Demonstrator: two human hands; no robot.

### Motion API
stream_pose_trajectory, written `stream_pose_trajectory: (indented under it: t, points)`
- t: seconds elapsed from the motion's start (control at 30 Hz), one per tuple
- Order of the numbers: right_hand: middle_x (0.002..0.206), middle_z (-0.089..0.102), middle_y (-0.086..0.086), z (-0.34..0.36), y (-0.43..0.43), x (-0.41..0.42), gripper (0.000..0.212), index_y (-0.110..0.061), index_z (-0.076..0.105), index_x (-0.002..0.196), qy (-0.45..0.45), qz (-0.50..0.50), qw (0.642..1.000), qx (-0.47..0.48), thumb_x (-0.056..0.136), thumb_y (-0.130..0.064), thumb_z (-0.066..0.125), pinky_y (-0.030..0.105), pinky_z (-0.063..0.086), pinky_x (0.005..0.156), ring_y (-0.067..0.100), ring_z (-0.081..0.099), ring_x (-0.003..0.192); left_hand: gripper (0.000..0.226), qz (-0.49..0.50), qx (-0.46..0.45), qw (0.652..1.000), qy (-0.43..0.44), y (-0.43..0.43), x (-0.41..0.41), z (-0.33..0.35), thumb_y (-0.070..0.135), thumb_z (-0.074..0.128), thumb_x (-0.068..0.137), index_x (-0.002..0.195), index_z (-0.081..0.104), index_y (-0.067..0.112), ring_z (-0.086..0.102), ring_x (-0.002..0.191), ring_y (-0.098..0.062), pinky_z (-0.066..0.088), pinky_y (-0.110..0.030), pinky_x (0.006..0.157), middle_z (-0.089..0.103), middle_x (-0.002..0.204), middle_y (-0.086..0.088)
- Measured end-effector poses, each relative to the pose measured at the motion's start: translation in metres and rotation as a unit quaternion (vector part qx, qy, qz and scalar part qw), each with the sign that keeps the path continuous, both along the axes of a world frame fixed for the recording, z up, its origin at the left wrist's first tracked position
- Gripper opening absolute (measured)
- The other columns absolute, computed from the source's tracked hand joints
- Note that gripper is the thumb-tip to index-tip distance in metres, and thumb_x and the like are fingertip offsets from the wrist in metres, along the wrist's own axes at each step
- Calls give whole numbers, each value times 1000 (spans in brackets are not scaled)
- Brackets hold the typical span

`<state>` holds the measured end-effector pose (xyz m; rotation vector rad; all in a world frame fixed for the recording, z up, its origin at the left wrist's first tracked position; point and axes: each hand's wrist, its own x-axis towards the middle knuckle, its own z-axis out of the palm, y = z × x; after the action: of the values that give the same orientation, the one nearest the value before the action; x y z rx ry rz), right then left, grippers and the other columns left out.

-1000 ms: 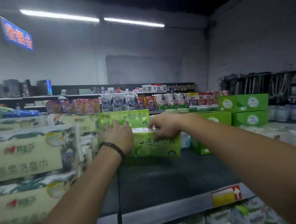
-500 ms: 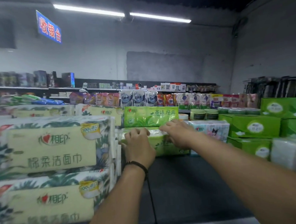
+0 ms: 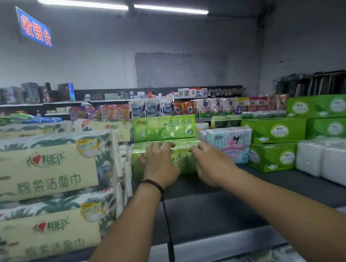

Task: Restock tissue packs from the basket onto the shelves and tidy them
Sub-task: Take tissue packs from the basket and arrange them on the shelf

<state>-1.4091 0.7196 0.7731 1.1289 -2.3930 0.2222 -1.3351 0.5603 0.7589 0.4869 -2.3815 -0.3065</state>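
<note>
Head view, the only one: green pack low on the dark shelf, pushed back against a second green pack that stands behind and above it. Pressed flat on its front and top edge: left hand, fingers spread, beaded bracelet on the wrist. Beside it, right hand, fingers loosely bent over the pack's right end. Both hands open and laid on the wrap, neither closed around it. Touching or just beside the pack on the left: big cream packs stacked two high. On the right: a pastel cartoon pack, then green boxes and white bundles. Basket not in view.

Judged step: squaring the pack into its row, part of the tidying; plenty of bare shelf in front yet to fill.

Handling, as a guess from the look: light, soft, squashy under a thumb; glossy film likely slippery, so apt to slide under a flat palm. Better taken by both short ends, or nudged with flat palms on the front face. Pinching the middle likely to dent it or wrinkle the film. Hard shove likely to tip the pack behind or crowd the neighbours
</note>
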Motion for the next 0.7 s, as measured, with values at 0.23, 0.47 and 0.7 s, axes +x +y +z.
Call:
stream_pose_trajectory:
  t: [0.23,0.47,0.7]
  points:
    - [92,72,0,-12,146,58,16,-19,74,100,-38,95,972,-211,91,-23,62,38,55,78,17,66,85,13,-309,-6,950,34,110,31,46,28,71,95,98,60,21,59,66,-11,46,-21,61,66,77,0]
    - [72,66,-4,-101,290,114,10,-15,71,88,-201,75,936,-278,97,-13,71,29,49,60,6,62,64,22,-459,-46,876,-142,246,76,-42,40,46,104,90,56,26,56,65,-3,39,-22,59,60,71,6]
    - [74,65,-3,-369,421,128,25,-25,64,81,-489,-184,817,-242,103,-38,62,55,56,74,21,65,72,52,-509,-26,655,-558,330,53,-300,52,37,106,98,62,7,57,76,-28,45,-36,80,62,89,-12]
